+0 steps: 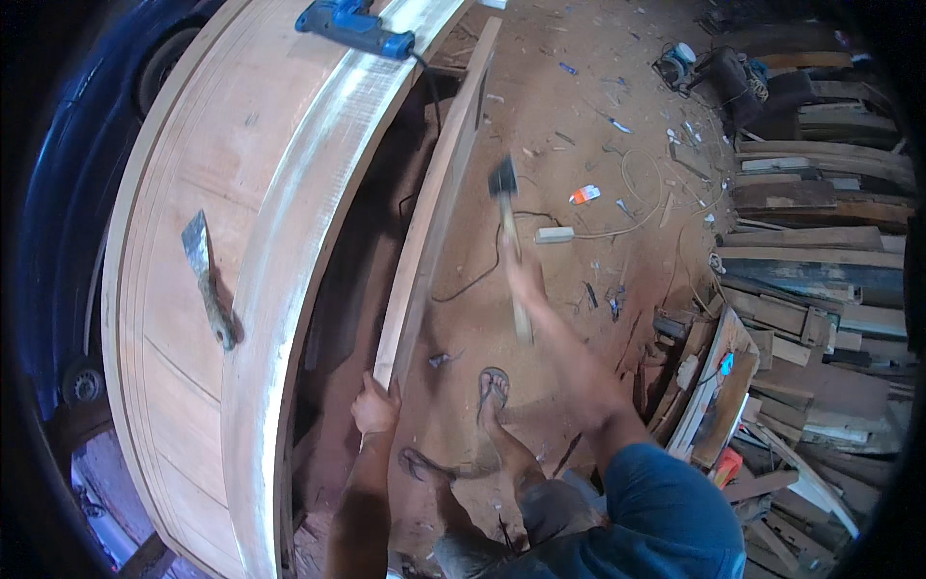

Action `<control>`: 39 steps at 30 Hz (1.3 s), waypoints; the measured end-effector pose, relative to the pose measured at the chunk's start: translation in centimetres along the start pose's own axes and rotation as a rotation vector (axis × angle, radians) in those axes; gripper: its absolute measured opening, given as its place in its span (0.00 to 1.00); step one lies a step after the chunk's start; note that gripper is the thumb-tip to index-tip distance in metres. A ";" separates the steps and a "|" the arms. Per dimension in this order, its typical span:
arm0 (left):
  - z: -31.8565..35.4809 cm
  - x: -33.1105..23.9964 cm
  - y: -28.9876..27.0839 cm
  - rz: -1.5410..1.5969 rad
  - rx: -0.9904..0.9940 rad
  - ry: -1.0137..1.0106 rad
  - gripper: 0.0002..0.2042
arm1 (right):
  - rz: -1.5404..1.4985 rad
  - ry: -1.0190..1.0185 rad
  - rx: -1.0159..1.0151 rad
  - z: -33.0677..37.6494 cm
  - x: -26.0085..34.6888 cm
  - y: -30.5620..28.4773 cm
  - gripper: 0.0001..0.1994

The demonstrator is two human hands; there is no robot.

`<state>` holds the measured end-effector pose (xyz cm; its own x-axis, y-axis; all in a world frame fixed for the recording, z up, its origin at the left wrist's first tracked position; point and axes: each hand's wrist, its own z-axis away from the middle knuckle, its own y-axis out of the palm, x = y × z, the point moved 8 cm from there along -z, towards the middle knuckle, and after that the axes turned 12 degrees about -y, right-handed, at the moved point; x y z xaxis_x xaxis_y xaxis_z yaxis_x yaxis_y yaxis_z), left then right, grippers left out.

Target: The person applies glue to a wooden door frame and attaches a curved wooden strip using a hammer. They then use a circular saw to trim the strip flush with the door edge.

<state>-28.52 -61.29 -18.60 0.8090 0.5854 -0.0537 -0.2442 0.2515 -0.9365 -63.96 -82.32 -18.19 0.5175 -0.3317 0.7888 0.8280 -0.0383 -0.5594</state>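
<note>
Through my head camera, the long, straight, pale brown wooden beam [431, 222] lies left of centre in my view, just to the right of the large, flat, light brown wooden panel [183, 386]. Its long axis runs from the near end, low in my view, away from me and slightly rightward to the far end near the top edge. A dark gap separates it from the panel's right side along much of its length.

My left hand [376, 405] is closed on the beam's near end, thumb against the wood; I can't make out all its fingers. My right hand [524, 280] is wrapped about the middle of the pale wooden handle of a dark-headed hammer [522, 323], slightly blurred. The hammer's head points away from me, its handle running back toward me with a small rightward slant. It is held to the right of the beam, apart from it, over the reddish-brown dirt floor [579, 318].

On the panel, a worn scraper with a grey metal blade [205, 275] points its blade away from me; farther off lies a blue power tool [352, 27].
</note>
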 end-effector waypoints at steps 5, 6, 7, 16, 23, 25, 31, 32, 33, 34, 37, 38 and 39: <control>-1.4 0.8 -1.3 0.008 0.009 0.022 0.29 | 0.008 0.460 0.156 12.4 -19.9 0.7 0.31; -2.0 1.1 -1.1 0.023 -0.019 0.042 0.30 | 0.040 0.528 0.170 14.6 -21.3 -0.4 0.32; -2.5 2.0 -0.7 0.043 -0.051 0.044 0.31 | 0.077 0.582 0.197 16.5 -22.6 -1.1 0.32; -6.4 4.0 -3.5 -0.013 0.022 -0.074 0.35 | 0.059 0.758 0.146 25.8 -31.7 -3.8 0.33; -7.2 5.2 -3.7 0.148 -0.037 0.013 0.32 | 0.018 0.799 0.199 28.6 -36.5 -2.4 0.33; -7.8 5.5 -3.5 0.129 -0.055 0.003 0.31 | 0.022 0.787 0.218 29.1 -37.4 -1.9 0.33; -6.5 6.9 -3.3 0.173 -0.025 -0.080 0.32 | 0.094 0.733 0.291 30.5 -37.8 -2.6 0.34; -5.6 7.0 -4.0 0.243 -0.067 -0.043 0.32 | 0.098 0.729 0.312 30.5 -38.1 -2.8 0.33; -4.6 7.8 -4.1 0.306 -0.106 -0.009 0.32 | 0.101 0.729 0.340 30.7 -38.4 -3.0 0.33; -3.3 8.6 -4.4 0.370 -0.148 0.023 0.32 | 0.106 0.725 0.368 30.8 -38.4 -3.4 0.32; 2.5 9.1 -6.7 0.353 -0.366 0.265 0.27 | 0.131 0.617 0.433 33.5 -39.5 -6.1 0.31; 3.3 11.3 -4.9 0.259 -0.250 0.146 0.24 | 0.079 0.580 0.475 33.6 -36.2 -6.7 0.30; 5.4 14.4 -4.1 0.182 -0.131 -0.018 0.21 | 0.007 0.606 0.483 34.7 -35.3 -7.5 0.27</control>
<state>-18.79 -49.73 -13.69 0.7480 0.6259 -0.2208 -0.3125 0.0386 -0.9491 -80.92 -37.60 -33.05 0.4297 -0.7934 0.4312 0.8996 0.3348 -0.2806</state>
